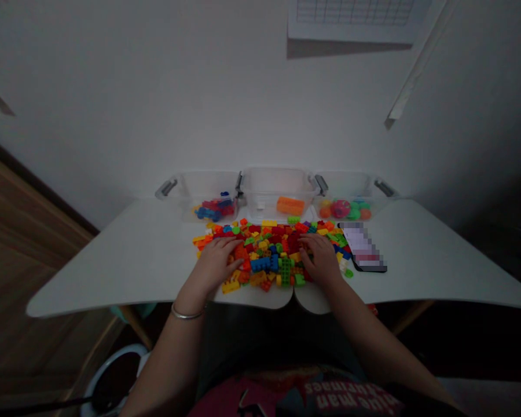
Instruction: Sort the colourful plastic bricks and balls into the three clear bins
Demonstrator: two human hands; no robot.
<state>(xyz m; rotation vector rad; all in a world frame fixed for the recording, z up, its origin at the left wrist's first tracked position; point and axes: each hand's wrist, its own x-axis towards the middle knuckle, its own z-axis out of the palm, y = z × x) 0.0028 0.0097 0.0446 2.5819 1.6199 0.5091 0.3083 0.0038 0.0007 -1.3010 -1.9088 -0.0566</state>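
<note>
A wide pile of colourful toy building bricks [260,263] lies spread on the white table, with red, yellow, blue, green and orange pieces mixed together. My left hand [217,260] rests on the pile's left side, thumb apart from the fingers, beside an orange-red brick [242,252]. On the right side, my right hand [322,258] reaches in with its thumb and fingers apart, close to dark red bricks [294,242]. Between the hands lie a blue brick [260,264] and a green brick [285,271]. Parts of the pile under both palms are hidden.
Three clear bins stand along the wall: the left bin [186,194] holds blue, red and yellow pieces, the middle bin [260,179] an orange block [290,206], the right bin [347,182] coloured balls. A phone [364,248] lies right of the pile on the table [125,255].
</note>
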